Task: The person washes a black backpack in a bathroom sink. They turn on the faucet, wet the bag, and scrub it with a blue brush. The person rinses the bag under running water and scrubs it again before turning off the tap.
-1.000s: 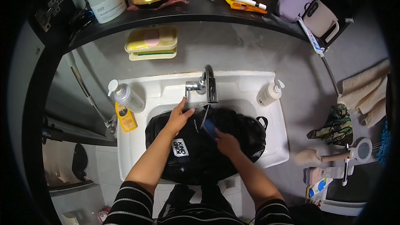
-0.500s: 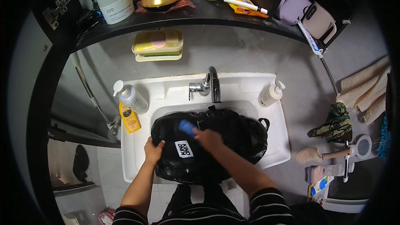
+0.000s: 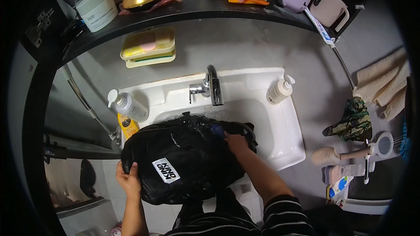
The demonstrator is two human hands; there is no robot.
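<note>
One faucet beyond black bag, left fingers pinching its edge, right fingers around blue tool

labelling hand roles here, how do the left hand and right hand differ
The left hand pinches the edge of the black bag, while the right hand holds a blue tool over it. The left hand is at the bag's left end; the right hand is toward its right end. The left hand sits lower in the picture than the right hand. Both are bare.
</note>
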